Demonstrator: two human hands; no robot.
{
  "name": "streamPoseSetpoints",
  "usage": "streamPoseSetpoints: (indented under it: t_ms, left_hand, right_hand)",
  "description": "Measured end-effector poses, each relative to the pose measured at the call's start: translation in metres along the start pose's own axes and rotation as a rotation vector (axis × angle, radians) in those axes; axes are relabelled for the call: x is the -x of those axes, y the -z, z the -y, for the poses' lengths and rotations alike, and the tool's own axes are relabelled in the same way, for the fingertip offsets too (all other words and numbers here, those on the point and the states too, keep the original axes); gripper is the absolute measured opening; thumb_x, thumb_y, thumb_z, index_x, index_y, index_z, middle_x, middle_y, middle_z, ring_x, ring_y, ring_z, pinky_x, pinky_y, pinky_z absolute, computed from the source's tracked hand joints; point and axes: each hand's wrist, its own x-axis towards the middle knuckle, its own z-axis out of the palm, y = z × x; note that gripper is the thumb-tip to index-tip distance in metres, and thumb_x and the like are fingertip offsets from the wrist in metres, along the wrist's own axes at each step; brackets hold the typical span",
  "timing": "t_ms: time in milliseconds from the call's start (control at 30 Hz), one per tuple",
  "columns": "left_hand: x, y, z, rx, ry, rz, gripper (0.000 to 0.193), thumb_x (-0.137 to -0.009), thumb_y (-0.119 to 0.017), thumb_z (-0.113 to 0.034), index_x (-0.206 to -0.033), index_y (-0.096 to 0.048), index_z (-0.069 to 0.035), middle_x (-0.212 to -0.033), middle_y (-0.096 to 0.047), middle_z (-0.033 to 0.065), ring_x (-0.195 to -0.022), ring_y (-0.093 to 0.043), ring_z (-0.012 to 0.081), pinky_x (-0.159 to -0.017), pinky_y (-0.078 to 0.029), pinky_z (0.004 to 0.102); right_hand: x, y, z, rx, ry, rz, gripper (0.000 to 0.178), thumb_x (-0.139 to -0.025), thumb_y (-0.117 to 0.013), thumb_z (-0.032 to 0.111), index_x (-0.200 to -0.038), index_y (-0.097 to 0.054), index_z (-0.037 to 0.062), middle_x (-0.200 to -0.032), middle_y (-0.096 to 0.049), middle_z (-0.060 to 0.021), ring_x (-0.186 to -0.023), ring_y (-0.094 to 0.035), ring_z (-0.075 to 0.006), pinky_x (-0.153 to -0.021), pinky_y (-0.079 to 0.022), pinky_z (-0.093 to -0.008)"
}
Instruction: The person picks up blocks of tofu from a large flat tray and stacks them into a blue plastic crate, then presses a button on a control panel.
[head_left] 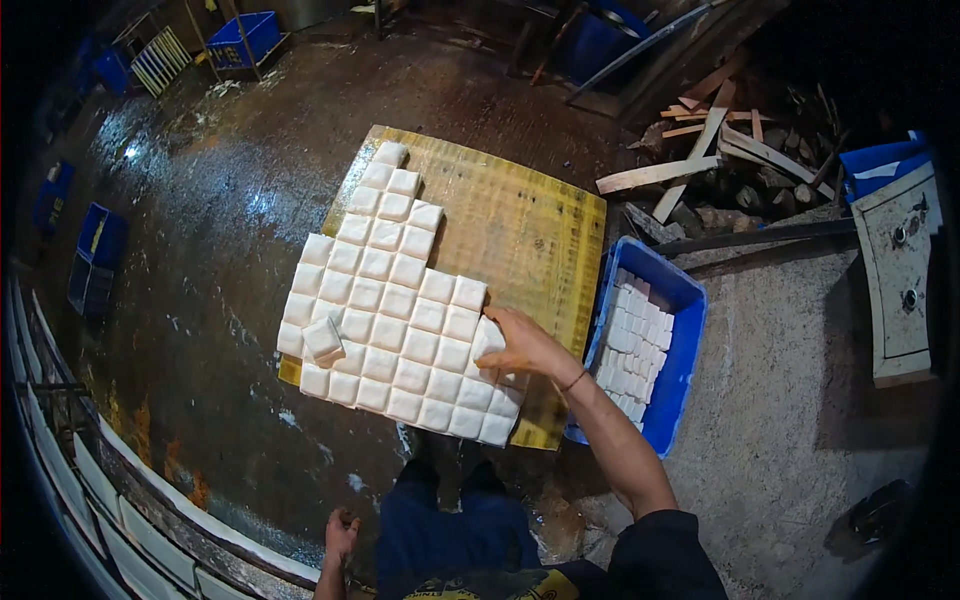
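Observation:
Rows of white tofu blocks (pixel 375 264) cover the left and near part of a yellow board (pixel 530 215). My right hand (pixel 522 342) reaches over the right edge of the rows, its thumb and fingers closed around one tofu block (pixel 487 338). One loose tofu block (pixel 322 339) lies tilted on top of the others at the left. Low beside my legs hangs my left hand (pixel 342 535), loosely curled, away from the board and with nothing visible in it.
A blue crate (pixel 690 350) with stacked white blocks stands right of the board. Beyond it lies a pile of split wood (pixel 715 145). A pale slab (pixel 900 280) stands at the far right. Blue bins (pixel 245 40) stand on the wet dark floor (pixel 200 230).

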Motion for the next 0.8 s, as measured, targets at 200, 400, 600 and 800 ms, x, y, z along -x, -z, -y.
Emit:
streamPoseSetpoints:
  t_ms: [200, 400, 600, 800]
  left_hand:
    - [-0.001, 0.017, -0.002, -0.227, -0.019, 0.009, 0.038, -0.085, -0.066, -0.011, -0.118, -0.055, 0.004, -0.107, -0.065, 0.0187, -0.094, -0.066, 0.0262, -0.08, -0.053, 0.0353]
    - [-0.016, 0.041, -0.258, 0.276, -0.267, 0.046, 0.029, -0.09, -0.061, -0.004, -0.118, -0.056, 0.001, -0.107, -0.064, 0.0088, -0.096, -0.061, 0.0157, -0.083, -0.049, 0.0274]
    - [-0.014, -0.031, -0.48, 0.275, -0.649, 0.308, 0.026, -0.09, -0.059, -0.001, -0.115, -0.057, 0.001, -0.104, -0.064, 0.0098, -0.099, -0.062, 0.0173, -0.088, -0.048, 0.0286]
    - [-0.017, -0.253, -0.589, 0.011, -0.94, 0.759, 0.032, -0.088, -0.065, -0.02, -0.114, -0.06, -0.003, -0.104, -0.065, 0.0154, -0.095, -0.065, 0.0304, -0.083, -0.051, 0.0361]
  right_hand:
    - [-0.016, 0.0, -0.021, 0.007, 0.061, 0.103, 0.066, -0.059, -0.081, 0.034, -0.112, -0.062, 0.0009, -0.112, -0.063, -0.0219, -0.105, -0.058, -0.0349, -0.092, -0.046, -0.0388]
    - [-0.016, 0.024, -0.041, -0.262, -0.027, 0.216, 0.056, -0.062, -0.082, 0.024, -0.109, -0.063, 0.0004, -0.1, -0.068, -0.0145, -0.095, -0.064, -0.0229, -0.081, -0.051, -0.0336]
    - [0.039, 0.085, -0.105, -0.933, 0.001, 0.028, 0.052, -0.071, -0.079, 0.003, -0.117, -0.056, -0.0023, -0.105, -0.066, -0.0068, -0.092, -0.064, -0.0158, -0.08, -0.053, -0.0299]
    - [0.169, 0.17, -0.259, -1.372, -0.076, -0.563, 0.042, -0.081, -0.07, 0.006, -0.12, -0.055, 0.0006, -0.106, -0.064, -0.0066, -0.094, -0.063, -0.0151, -0.085, -0.053, -0.0311]
